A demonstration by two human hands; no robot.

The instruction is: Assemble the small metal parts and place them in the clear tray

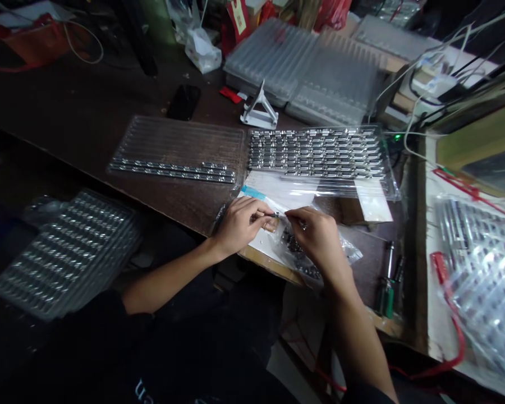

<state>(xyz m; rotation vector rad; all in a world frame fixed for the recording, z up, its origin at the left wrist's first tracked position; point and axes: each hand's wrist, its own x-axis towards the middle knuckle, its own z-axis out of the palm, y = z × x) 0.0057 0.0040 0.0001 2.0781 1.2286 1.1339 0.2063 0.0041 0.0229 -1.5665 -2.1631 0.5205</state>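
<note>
Above the near edge of the dark bench (84,112), my two hands meet over a white sheet (294,188), their fingertips near each other. My left hand (238,221) is closed in a pinch, thumb and forefinger clamped on a small metal part (276,215) whose end pokes out toward my right hand (317,227). That one's thumb and forefinger come close together just across from it; whether they have anything tiny between them I cannot tell, though something shiny (303,225) shows beneath the curled fingers.

The part looks rigid and very light, so I judge that it asks for fine control rather than strength. Its metal is probably slick, and a squeeze off-centre could make it twist or shoot out. I would take it across the middle of its body with the pads and leave the end free, as a small thing like this gives little room for two sets of fingers. It doesn't look fragile, but I expect it is easy to drop and hard to find.

Under my right hand lies a clear plastic bag (349,247) with loose dark pieces (292,242) about it. Beyond my hands lie two clear trays: the left tray (180,143) has metal pieces along its near side, while the right tray (315,151) bears many rows of them.
</note>
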